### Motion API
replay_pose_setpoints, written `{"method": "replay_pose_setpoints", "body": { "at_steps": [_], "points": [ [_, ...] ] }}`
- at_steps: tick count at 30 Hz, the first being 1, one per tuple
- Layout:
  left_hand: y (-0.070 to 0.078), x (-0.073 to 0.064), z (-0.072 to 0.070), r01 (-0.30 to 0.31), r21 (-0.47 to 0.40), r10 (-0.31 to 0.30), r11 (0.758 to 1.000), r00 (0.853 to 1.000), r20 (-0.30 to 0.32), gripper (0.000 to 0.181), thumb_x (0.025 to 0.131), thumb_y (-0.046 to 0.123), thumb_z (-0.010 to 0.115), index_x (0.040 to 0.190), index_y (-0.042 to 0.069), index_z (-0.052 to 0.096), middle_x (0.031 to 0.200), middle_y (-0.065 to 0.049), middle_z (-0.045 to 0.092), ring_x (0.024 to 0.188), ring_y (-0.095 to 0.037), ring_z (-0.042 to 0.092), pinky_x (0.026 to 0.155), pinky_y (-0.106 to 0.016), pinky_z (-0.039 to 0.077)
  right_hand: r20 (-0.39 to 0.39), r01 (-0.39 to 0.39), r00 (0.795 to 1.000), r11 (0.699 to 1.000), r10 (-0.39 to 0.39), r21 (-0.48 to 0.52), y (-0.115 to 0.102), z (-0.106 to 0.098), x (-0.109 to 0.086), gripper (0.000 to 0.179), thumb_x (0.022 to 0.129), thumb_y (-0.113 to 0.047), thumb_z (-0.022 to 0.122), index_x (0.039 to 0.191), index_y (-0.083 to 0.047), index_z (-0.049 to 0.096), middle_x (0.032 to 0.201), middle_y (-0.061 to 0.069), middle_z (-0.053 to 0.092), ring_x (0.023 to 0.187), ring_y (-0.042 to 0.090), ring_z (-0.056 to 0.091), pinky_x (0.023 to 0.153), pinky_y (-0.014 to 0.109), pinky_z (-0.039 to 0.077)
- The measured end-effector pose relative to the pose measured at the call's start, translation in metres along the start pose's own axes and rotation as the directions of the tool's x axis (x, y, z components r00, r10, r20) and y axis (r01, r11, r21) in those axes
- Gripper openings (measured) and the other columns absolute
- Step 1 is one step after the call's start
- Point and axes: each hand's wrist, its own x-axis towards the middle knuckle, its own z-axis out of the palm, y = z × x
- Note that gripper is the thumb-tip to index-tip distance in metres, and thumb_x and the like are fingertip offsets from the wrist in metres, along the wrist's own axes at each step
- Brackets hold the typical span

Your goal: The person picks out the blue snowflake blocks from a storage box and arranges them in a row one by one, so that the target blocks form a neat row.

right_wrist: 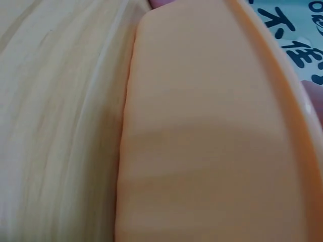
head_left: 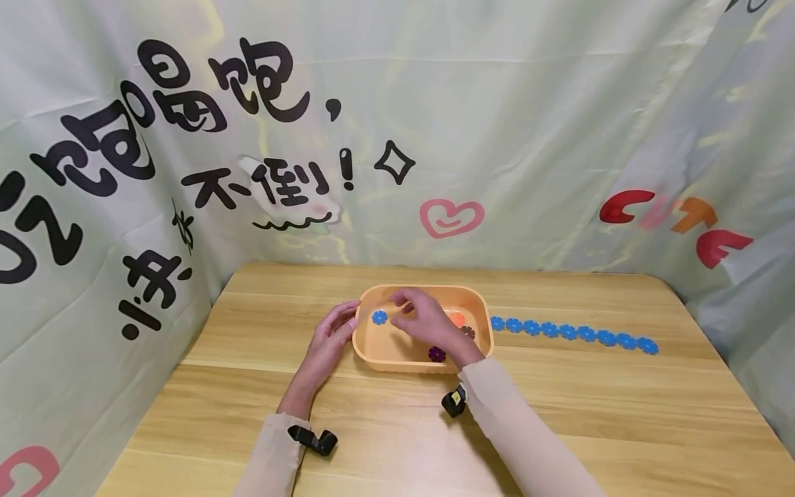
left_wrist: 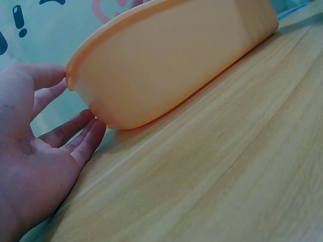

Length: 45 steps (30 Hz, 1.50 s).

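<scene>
An orange plastic tub (head_left: 385,364) stands on the wooden table. My left hand (head_left: 329,339) is at its left end, fingertips against the outer wall and rim; in the left wrist view its fingers (left_wrist: 88,143) touch low on the wall. My right hand (head_left: 425,319) reaches inside the tub, thumb and forefinger curved with a gap between them and nothing visible in it. Just left of those fingertips lies a blue flower-shaped disc (head_left: 379,317). Also in the tub are a dark purple disc (head_left: 437,354), a brown disc (head_left: 468,333) and an orange disc (head_left: 457,319), partly behind the hand.
A row of several blue flower-shaped discs (head_left: 568,332) runs rightward from the tub's right end across the table (head_left: 559,400). A printed cloth (head_left: 528,138) hangs behind and at both sides. The tub's wall (right_wrist: 212,126) fills most of the right wrist view.
</scene>
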Motion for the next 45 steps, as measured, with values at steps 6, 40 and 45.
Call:
{"method": "replay_pose_setpoints", "body": {
  "at_steps": [6, 40, 45],
  "points": [
    [-0.001, 0.001, 0.002, -0.005, -0.013, 0.006, 1.0, 1.0, 0.009, 0.043, 0.104, 0.028, 0.062, 0.144, 0.014, 0.056, 0.147, -0.011, 0.052, 0.137, -0.029, 0.047, 0.103, -0.033, 0.051, 0.013, 0.022, 1.0, 1.0, -0.022, -0.015, 0.002, 0.008, 0.01, 0.037, 0.089, 0.001, 0.075, 0.124, 0.005, 0.064, 0.12, 0.025, 0.064, 0.106, 0.04, 0.064, 0.093, 0.048, 0.054],
    [-0.002, 0.0, 0.001, -0.02, -0.055, 0.021, 0.998, 1.0, 0.005, 0.042, 0.104, 0.021, 0.062, 0.145, 0.01, 0.055, 0.146, -0.016, 0.052, 0.132, -0.028, 0.05, 0.098, -0.031, 0.053, 0.121, 0.05, 0.992, 0.977, -0.025, -0.208, 0.01, 0.035, 0.02, 0.019, 0.085, -0.002, 0.079, 0.101, 0.002, 0.069, 0.092, 0.013, 0.068, 0.08, 0.02, 0.059, 0.075, 0.029, 0.051],
    [-0.002, 0.0, 0.001, -0.023, -0.058, 0.024, 0.998, 1.0, 0.01, 0.042, 0.104, 0.021, 0.061, 0.145, 0.01, 0.054, 0.147, -0.015, 0.051, 0.135, -0.029, 0.049, 0.1, -0.032, 0.052, 0.094, 0.02, 0.996, 0.981, -0.002, -0.193, 0.01, 0.033, 0.019, 0.023, 0.086, -0.001, 0.079, 0.103, -0.001, 0.063, 0.085, 0.008, 0.065, 0.074, 0.018, 0.056, 0.07, 0.027, 0.048]
  ]
}}
